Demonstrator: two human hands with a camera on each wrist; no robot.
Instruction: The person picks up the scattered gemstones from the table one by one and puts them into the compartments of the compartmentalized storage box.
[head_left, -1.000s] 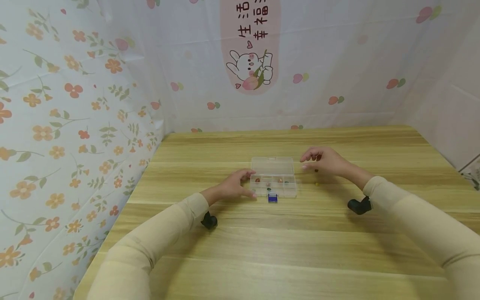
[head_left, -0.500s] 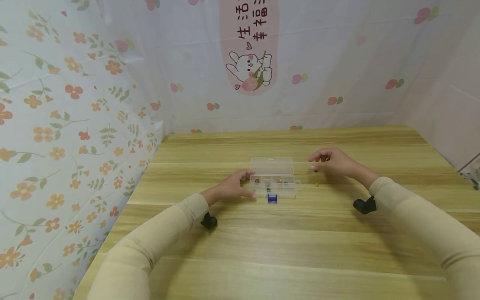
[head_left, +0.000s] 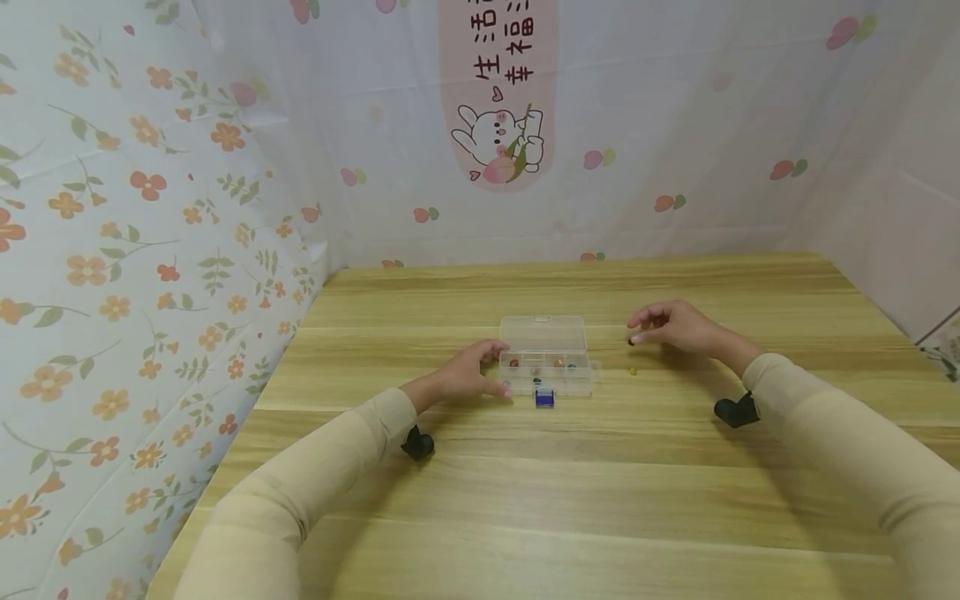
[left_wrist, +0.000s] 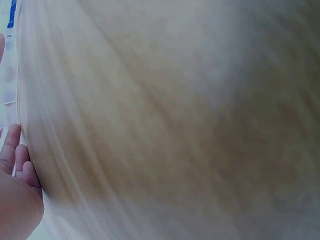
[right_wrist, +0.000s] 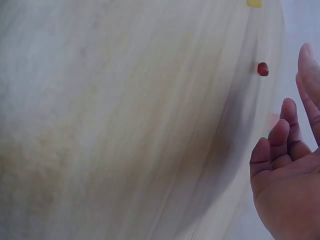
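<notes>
A clear plastic compartment box (head_left: 577,385) lies on the table with its lid (head_left: 543,333) laid back. My left hand (head_left: 468,370) holds the box's left end, thumb at the front corner and fingers by the back. The left wrist view catches its fingers (left_wrist: 10,142) along the box's edge. To the right, my right hand (head_left: 671,325) hovers over the table with thumb and fingers apart. Right by its fingertips sits a small dark red bead (right_wrist: 263,69), apart from the hand in the right wrist view. A yellow bead (head_left: 633,371) lies a little nearer.
Several small coloured pieces, one of them red (head_left: 514,362), lie in the box's compartments. A blue clasp (head_left: 545,398) sticks out at the box's front. The wood-grain table (head_left: 555,483) ends at a patterned curtain (head_left: 360,217) behind and on the left.
My right hand has moved right, away from the box, and slightly down toward the dark red bead. The left hand and the box stay where they were.
</notes>
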